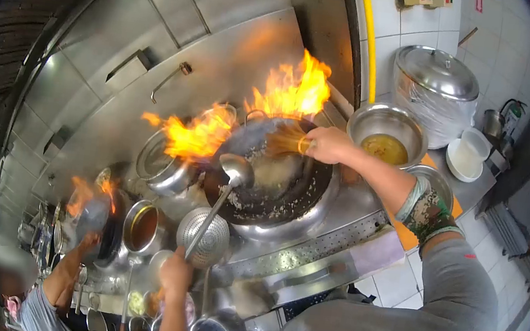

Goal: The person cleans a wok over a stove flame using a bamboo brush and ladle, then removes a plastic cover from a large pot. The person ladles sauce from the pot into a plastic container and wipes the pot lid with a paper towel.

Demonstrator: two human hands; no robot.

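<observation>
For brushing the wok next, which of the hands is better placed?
Probably the right hand: it grips the brush, whose bristles are over the wok. The left hand holds the ladle.

Flames (298,89) blaze toward twelve o'clock, almost washed out, splashing orange onto the steel wall (245,39)! White glare burns at nine, straight lines bow toward the black round border, and the brush (287,141) looks soft, perhaps motion-blurred.
</observation>
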